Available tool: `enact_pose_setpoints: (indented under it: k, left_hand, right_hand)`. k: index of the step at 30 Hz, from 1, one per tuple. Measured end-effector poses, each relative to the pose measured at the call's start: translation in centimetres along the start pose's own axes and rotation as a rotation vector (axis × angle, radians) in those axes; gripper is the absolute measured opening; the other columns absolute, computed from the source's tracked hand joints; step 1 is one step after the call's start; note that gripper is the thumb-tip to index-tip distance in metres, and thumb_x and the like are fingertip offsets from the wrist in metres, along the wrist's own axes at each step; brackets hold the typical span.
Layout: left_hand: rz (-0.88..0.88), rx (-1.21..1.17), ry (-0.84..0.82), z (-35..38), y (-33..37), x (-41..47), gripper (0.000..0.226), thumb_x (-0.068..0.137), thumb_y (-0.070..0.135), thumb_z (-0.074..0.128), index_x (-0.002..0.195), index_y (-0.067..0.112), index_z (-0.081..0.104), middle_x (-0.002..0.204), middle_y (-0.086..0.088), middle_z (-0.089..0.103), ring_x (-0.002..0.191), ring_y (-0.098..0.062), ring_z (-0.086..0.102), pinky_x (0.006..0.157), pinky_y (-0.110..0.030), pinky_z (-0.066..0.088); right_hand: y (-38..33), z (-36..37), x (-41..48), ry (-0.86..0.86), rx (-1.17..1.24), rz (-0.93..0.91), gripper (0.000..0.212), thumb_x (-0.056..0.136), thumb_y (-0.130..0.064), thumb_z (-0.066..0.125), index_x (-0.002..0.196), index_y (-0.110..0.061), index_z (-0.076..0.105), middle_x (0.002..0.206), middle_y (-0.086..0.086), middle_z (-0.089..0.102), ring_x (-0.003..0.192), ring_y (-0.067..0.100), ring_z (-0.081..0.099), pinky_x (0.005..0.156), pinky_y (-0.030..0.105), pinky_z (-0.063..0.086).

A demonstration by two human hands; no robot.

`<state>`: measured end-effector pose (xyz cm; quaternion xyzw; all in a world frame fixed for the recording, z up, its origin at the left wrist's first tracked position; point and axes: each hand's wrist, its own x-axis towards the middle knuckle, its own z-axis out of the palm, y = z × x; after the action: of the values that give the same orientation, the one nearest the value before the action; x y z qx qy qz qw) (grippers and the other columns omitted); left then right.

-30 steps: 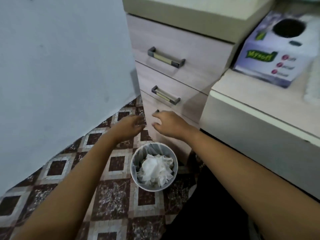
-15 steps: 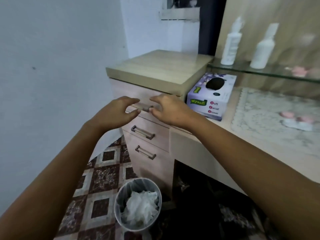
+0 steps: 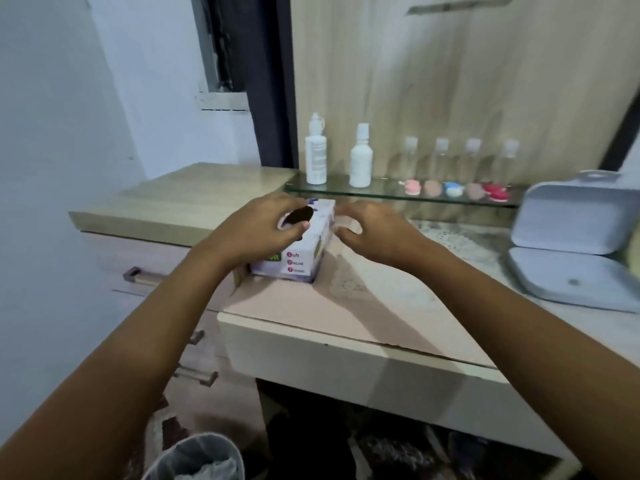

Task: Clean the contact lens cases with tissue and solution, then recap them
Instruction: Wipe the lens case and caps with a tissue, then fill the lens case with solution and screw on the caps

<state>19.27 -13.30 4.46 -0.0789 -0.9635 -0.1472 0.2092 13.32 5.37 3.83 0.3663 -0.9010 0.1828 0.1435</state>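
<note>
The purple tissue box (image 3: 302, 252) lies under the left hand (image 3: 263, 232). Coloured cases (image 3: 456, 190) sit in a row beyond the right hand (image 3: 379, 233). Two white bottles (image 3: 361, 157) stand upright left of them.
</note>
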Motion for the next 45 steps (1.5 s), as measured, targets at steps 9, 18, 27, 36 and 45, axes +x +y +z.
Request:
enact_pose_setpoints:
  k: [9, 18, 27, 36, 45]
  left_hand:
    - [0.141, -0.080, -0.125, 7.5, 6.5, 5.4, 0.045, 0.093, 0.036, 0.051, 0.135, 0.020, 0.047, 0.138, 0.003, 0.048, 0.128, -0.012, 0.040, 0.101, -0.022, 0.028]
    - [0.143, -0.106, -0.264, 14.4, 8.9, 8.4, 0.047, 0.093, 0.037, 0.051, 0.137, 0.020, 0.046, 0.138, -0.001, 0.047, 0.127, -0.016, 0.043, 0.103, -0.029, 0.034]
    - [0.095, -0.130, -0.244, 18.6, 7.6, 8.3, 0.037, 0.089, 0.040, 0.053, 0.121, 0.021, 0.056, 0.117, 0.000, 0.054, 0.112, -0.020, 0.048, 0.095, -0.042, 0.040]
    - [0.114, -0.157, -0.201, 19.5, 7.2, 8.3, 0.026, 0.090, 0.040, 0.053, 0.111, 0.027, 0.059, 0.113, 0.008, 0.054, 0.110, -0.016, 0.045, 0.096, -0.039, 0.034]
    - [-0.057, -0.467, -0.063, 16.5, 7.1, 9.8, 0.039, 0.092, 0.034, 0.054, 0.130, 0.022, 0.051, 0.112, 0.008, 0.051, 0.107, -0.011, 0.051, 0.086, -0.024, 0.040]
  right_hand:
    - [8.7, -1.9, -4.9, -0.007, -0.065, 0.250, 0.045, 0.094, -0.032, 0.048, 0.136, -0.015, 0.045, 0.138, 0.005, 0.049, 0.127, 0.021, 0.043, 0.101, 0.031, 0.034]
    - [13.8, -0.5, -7.5, -0.036, -0.061, 0.402, 0.046, 0.093, -0.032, 0.050, 0.135, -0.015, 0.046, 0.137, 0.008, 0.050, 0.128, 0.022, 0.043, 0.104, 0.031, 0.033]
    - [15.4, 3.3, -8.0, 0.074, 0.010, 0.502, 0.036, 0.088, -0.035, 0.054, 0.121, -0.020, 0.060, 0.118, 0.008, 0.058, 0.111, 0.026, 0.052, 0.092, 0.032, 0.041]
    - [15.6, 5.2, -7.2, 0.128, 0.018, 0.496, 0.033, 0.085, -0.045, 0.054, 0.112, -0.026, 0.061, 0.108, -0.003, 0.058, 0.108, 0.019, 0.047, 0.088, 0.035, 0.034]
    - [16.1, 5.5, -7.5, 0.148, 0.021, 0.436, 0.032, 0.088, -0.042, 0.052, 0.114, -0.026, 0.060, 0.105, -0.007, 0.057, 0.104, 0.014, 0.047, 0.085, 0.033, 0.034]
